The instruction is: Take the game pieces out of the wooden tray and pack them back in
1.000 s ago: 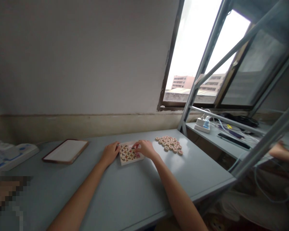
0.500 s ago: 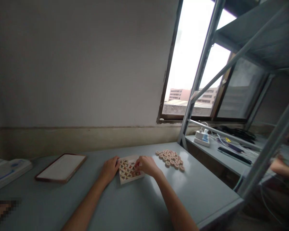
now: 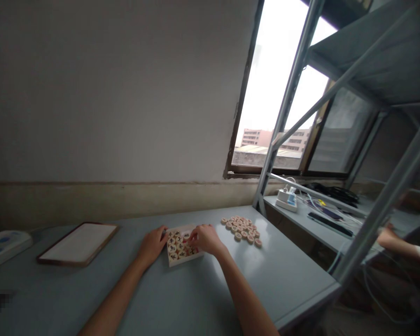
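A shallow white box (image 3: pixel 185 261) lies on the grey table, holding round wooden Chinese chess pieces (image 3: pixel 181 254) with black and red characters. My left hand (image 3: pixel 153 245) grips the box at its left edge, thumb against the rim and fingers curled. Over the right side of the box, my right hand (image 3: pixel 207 239) is closed in a pinch on a Chinese chess piece among the others; its fingers hide most of that piece. To the right, apart from the box, several loose Chinese chess pieces (image 3: pixel 244 229) lie in a single-layer cluster on the table.
On the left rests a white board with a brown frame (image 3: pixel 79 243), beside a power strip (image 3: pixel 9 245). A metal bunk frame (image 3: pixel 283 116) rises at the table's right end. Beyond it, another desk bears cables and a dark slab (image 3: pixel 331 225); a person's arm (image 3: pixel 399 242) shows there.
The view has shifted a little, so everything sits slightly farther left. My right hand stays over the box with its fingers slightly changed. More of the other person's arm shows.
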A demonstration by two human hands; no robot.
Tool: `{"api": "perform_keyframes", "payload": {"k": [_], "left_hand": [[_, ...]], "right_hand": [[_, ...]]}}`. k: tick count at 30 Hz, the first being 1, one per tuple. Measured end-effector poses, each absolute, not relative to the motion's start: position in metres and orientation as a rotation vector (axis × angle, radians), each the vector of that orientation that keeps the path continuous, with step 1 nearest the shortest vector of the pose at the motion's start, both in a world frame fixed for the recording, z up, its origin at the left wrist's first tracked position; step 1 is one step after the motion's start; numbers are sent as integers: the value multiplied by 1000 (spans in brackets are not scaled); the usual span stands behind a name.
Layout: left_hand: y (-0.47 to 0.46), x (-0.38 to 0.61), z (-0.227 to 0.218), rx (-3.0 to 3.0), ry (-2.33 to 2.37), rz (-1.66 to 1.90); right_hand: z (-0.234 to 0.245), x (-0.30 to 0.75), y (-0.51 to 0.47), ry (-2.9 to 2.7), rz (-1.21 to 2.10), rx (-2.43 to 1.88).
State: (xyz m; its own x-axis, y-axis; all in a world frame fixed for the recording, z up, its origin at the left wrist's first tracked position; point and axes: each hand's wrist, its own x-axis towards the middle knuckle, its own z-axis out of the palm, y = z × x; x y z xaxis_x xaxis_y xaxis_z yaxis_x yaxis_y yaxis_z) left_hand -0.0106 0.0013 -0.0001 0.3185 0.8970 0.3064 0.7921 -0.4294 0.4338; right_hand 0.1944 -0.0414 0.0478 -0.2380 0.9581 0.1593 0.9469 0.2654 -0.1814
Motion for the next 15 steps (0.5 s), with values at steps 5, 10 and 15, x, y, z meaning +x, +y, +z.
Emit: {"api": "perform_keyframes", "payload": {"k": [5,10,15], "left_hand": [[0,-10,3,2346,1535,756],[-3,-9,6,2339,1547,761],[-4,-9,6,2327,1554,773]], "right_hand": [[51,198,-44,-2352,103,-1753],[50,195,-44,-2363,81,-1742],[47,200,-44,-2361,65,-1702]]}}
